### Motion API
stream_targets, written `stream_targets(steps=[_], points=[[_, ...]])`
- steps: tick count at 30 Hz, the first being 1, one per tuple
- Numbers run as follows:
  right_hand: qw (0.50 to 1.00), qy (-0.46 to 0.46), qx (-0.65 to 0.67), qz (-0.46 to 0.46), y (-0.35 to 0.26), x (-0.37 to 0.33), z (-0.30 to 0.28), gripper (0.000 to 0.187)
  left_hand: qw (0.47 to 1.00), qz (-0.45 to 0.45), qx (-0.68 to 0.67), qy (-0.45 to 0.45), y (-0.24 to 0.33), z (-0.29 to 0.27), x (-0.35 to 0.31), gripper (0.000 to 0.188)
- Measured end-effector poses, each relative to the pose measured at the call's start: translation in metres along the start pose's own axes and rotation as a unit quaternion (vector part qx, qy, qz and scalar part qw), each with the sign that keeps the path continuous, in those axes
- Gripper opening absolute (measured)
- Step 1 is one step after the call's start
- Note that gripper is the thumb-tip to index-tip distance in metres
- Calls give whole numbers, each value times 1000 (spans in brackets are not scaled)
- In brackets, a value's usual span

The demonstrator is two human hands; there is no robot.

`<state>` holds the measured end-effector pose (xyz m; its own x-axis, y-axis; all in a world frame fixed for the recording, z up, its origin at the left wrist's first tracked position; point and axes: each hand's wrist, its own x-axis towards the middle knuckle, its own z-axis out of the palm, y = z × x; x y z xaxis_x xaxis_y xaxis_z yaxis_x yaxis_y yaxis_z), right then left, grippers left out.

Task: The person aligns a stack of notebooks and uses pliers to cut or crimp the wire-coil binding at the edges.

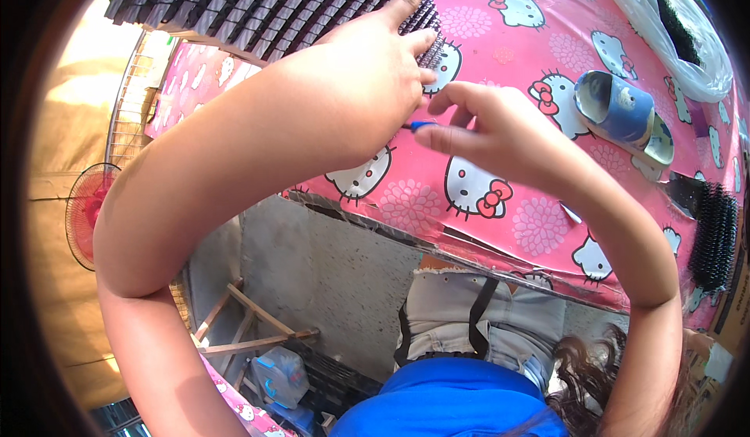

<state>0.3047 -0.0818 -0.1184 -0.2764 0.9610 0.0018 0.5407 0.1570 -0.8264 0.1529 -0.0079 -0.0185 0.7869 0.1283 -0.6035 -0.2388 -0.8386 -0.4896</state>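
A dark slatted board (273, 7) with many close rows of black strips lies at the upper left of the table. My left hand (383, 58) reaches over its right end, palm down, fingers stretched and spread on the rows; its thumb is hidden. Just to the right, my right hand (488, 128) has its thumb and index finger closed on a small blue-tipped thing (422, 126), with a thin dark end pointing left toward my left hand. Its exact kind cannot be told, as the left hand and blur hide part of it.
A pink cartoon-print cover (410, 206) with a torn front edge lies over the table. To the right are a blue slipper-shaped item (617, 109), a clear plastic bag (707, 69) and a black bristly bundle (712, 238). A red fan (84, 202) stands left; a wooden frame (254, 312) is below.
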Motion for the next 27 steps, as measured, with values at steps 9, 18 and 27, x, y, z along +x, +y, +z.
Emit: stream_targets(steps=[9,18,27], points=[[947,169,-194,-190,20,0,22,32,997,31,-63,-34,-11,-22,-10,36],[988,-91,49,113,5,10,-9,49,997,32,-66,10,-8,-14,-7,38],[911,220,-276,-215,25,-5,27,37,998,7,-33,52,-1,-4,2,30]])
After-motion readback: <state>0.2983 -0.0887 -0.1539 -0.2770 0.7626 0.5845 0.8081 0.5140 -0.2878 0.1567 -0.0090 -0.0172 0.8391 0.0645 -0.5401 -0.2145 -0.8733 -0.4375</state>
